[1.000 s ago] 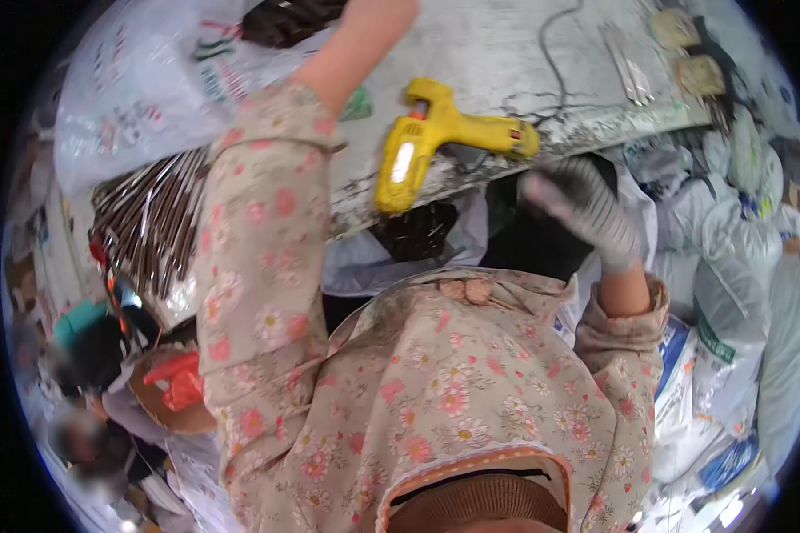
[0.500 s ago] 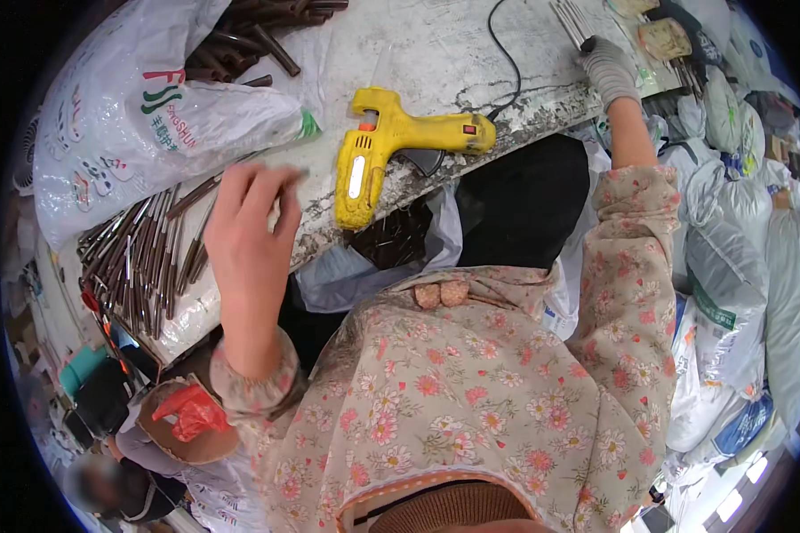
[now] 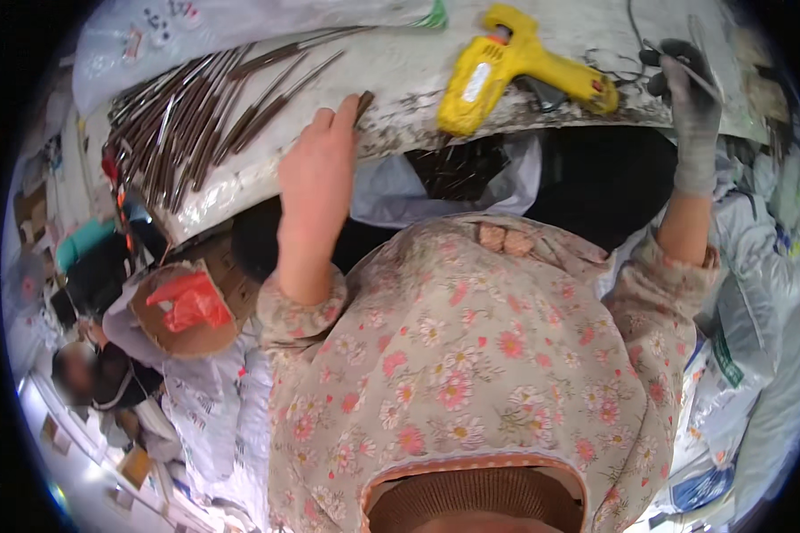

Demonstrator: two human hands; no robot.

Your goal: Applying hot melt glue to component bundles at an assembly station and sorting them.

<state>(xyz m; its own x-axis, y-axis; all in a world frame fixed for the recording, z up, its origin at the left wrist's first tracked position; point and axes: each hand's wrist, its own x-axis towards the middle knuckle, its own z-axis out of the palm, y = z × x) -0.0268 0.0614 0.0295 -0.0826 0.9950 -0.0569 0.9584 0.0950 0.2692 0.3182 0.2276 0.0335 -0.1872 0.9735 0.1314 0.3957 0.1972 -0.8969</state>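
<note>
My left hand [image 3: 316, 173], bare, is closed at the front edge of the worktable, with a short dark brown tube [image 3: 364, 105] sticking out from its fingertips. At the far right, my right hand [image 3: 692, 107] wears a grey glove with dark fingertips and pinches a thin metal rod [image 3: 702, 80]. A yellow hot glue gun [image 3: 498, 67] lies on the table between my hands, its cord running off behind. To the left of my left hand lies a spread pile of brown-handled metal rods [image 3: 182, 129].
A white printed sack [image 3: 240, 27] lies along the table's far left. Below the table edge hangs an open bag of dark pieces [image 3: 462, 169]. A cardboard box [image 3: 227, 275] holding a red plastic bag stands at left; white sacks [image 3: 747, 266] crowd the right. Another person sits far left.
The view has shifted, so the table sits higher. My right hand has drawn back from the bunch of rods and now holds one thin rod. My left hand's brown tube shows more clearly.
</note>
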